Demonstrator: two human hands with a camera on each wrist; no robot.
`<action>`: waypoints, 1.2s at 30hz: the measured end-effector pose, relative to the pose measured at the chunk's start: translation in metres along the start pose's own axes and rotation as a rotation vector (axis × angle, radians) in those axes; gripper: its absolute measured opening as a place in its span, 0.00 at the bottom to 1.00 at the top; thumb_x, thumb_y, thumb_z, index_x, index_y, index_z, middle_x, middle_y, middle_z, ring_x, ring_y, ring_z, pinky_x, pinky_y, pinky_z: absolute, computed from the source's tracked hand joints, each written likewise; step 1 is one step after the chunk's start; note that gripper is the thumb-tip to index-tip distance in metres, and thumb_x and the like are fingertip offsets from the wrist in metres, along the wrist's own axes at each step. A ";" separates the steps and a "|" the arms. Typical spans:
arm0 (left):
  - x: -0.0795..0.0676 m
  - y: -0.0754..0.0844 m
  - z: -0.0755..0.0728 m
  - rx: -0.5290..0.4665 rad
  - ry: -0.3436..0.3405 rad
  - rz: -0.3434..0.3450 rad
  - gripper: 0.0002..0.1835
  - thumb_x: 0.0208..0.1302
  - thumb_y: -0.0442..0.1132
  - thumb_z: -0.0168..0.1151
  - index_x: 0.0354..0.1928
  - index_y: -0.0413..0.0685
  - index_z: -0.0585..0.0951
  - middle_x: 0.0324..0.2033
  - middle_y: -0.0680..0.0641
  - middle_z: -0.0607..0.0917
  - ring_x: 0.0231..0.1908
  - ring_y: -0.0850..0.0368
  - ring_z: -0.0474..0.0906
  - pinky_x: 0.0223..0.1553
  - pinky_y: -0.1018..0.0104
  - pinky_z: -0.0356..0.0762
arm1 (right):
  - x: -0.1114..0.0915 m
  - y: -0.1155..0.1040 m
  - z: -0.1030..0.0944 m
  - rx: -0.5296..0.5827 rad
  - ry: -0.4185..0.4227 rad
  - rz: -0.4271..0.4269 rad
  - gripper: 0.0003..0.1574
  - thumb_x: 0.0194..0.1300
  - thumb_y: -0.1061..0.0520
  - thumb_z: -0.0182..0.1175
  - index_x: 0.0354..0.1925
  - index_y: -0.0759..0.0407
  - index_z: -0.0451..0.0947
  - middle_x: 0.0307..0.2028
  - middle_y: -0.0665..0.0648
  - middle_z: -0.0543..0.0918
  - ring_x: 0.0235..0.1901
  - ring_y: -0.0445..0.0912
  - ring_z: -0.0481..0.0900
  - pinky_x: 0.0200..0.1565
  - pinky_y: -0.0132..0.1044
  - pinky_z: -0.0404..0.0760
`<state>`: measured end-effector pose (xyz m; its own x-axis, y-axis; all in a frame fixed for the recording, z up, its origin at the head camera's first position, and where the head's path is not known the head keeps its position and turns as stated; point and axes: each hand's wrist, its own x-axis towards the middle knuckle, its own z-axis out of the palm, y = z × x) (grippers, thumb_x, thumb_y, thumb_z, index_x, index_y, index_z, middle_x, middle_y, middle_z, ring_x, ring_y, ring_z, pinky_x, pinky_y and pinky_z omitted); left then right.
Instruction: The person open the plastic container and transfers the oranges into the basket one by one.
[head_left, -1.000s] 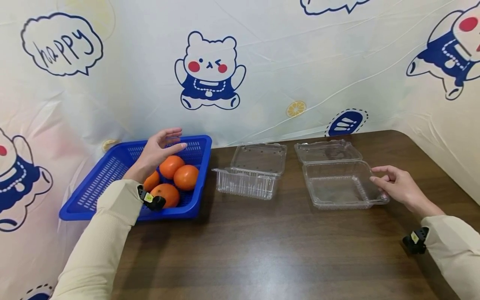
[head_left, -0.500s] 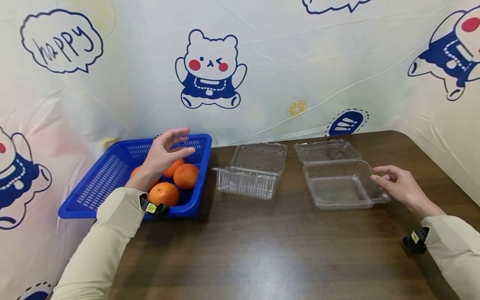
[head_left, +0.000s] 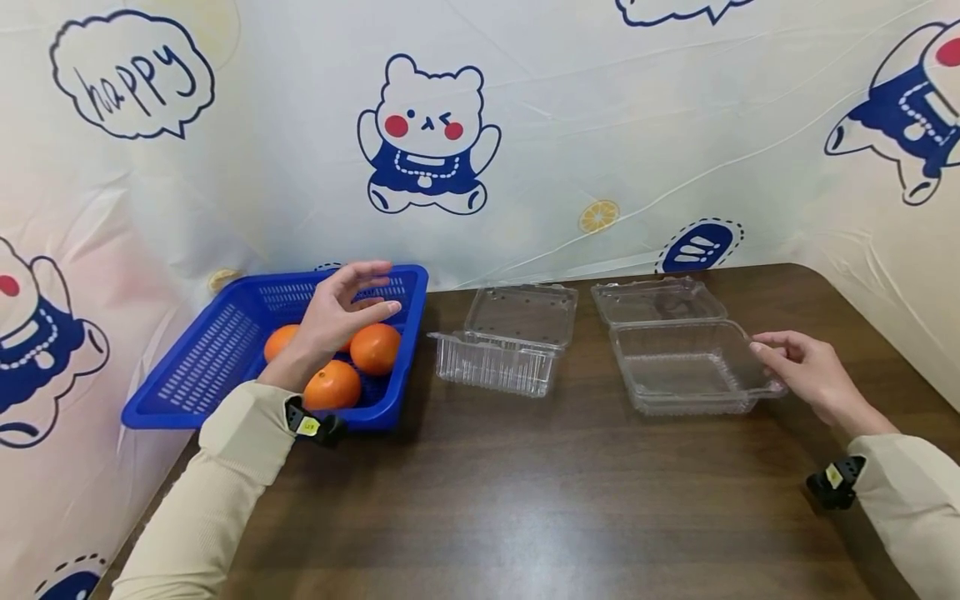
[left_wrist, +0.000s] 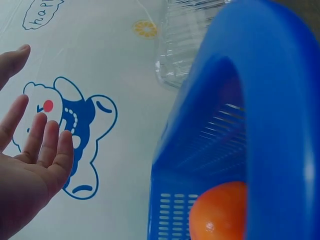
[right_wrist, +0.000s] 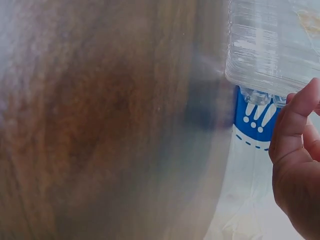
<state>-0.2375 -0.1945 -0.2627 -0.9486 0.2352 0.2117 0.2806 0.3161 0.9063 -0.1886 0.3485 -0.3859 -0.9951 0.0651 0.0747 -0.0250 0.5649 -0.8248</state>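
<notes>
My left hand (head_left: pixel 337 310) hovers above the right part of a blue plastic basket (head_left: pixel 168 414), its fingers spread and holding nothing. Beneath it several oranges (head_left: pixel 332 386) lie in the basket, one partly covered by the hand. The left wrist view has an orange (left_wrist: pixel 220 212) behind the basket's rim, with the hand (left_wrist: pixel 30 175) off to the left. At the right, a clear plastic clamshell box (head_left: pixel 693 404) stands with its lid folded back. My right hand (head_left: pixel 813 379) pinches this box's right rim between thumb and fingers. The right wrist view has the hand (right_wrist: pixel 300 160) at the box's edge.
A second clear clamshell box (head_left: pixel 495 367), lid raised, stands between the basket and the first box. All rest on a brown wooden table (head_left: pixel 525 492). A printed cloth (head_left: pixel 540 125) hangs right behind the table's far edge.
My left hand has moved a little right over the basket, its fingers still spread. The oranges below have shifted or come into clearer view. My right hand stays at the box's rim.
</notes>
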 end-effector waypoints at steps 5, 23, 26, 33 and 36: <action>-0.003 -0.002 0.000 0.019 -0.005 -0.003 0.26 0.54 0.38 0.63 0.56 0.44 0.68 0.55 0.48 0.69 0.55 0.51 0.63 0.55 0.51 0.61 | 0.004 0.012 0.000 0.198 0.002 0.028 0.14 0.62 0.49 0.54 0.42 0.55 0.74 0.25 0.43 0.77 0.23 0.35 0.74 0.22 0.32 0.77; -0.012 -0.014 0.013 -0.011 -0.054 -0.010 0.26 0.53 0.37 0.63 0.55 0.42 0.69 0.54 0.46 0.70 0.54 0.48 0.64 0.55 0.52 0.62 | 0.015 0.043 -0.004 0.305 0.036 0.055 0.13 0.59 0.39 0.52 0.40 0.41 0.73 0.31 0.35 0.77 0.24 0.35 0.74 0.21 0.31 0.77; -0.013 -0.016 0.014 -0.019 -0.058 -0.012 0.25 0.54 0.36 0.63 0.55 0.41 0.69 0.54 0.46 0.71 0.55 0.46 0.63 0.55 0.52 0.63 | 0.019 0.053 -0.006 0.297 0.030 0.046 0.17 0.60 0.40 0.51 0.43 0.45 0.73 0.32 0.37 0.77 0.25 0.37 0.74 0.22 0.32 0.77; -0.016 -0.022 0.018 0.008 -0.056 -0.010 0.26 0.55 0.37 0.62 0.56 0.40 0.68 0.54 0.45 0.71 0.54 0.51 0.65 0.55 0.51 0.62 | 0.023 0.065 -0.006 0.264 0.098 0.036 0.28 0.60 0.40 0.51 0.50 0.56 0.70 0.30 0.46 0.77 0.24 0.38 0.75 0.23 0.33 0.78; -0.017 -0.024 0.019 0.007 -0.042 0.009 0.25 0.55 0.37 0.62 0.55 0.39 0.69 0.52 0.45 0.72 0.52 0.53 0.67 0.55 0.49 0.61 | 0.026 0.069 -0.008 0.385 0.145 0.011 0.27 0.59 0.45 0.55 0.52 0.60 0.69 0.29 0.47 0.79 0.22 0.39 0.76 0.21 0.33 0.77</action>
<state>-0.2248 -0.1889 -0.2946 -0.9391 0.2764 0.2042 0.2903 0.3201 0.9018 -0.2152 0.3961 -0.4367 -0.9723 0.2004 0.1205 -0.0761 0.2162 -0.9734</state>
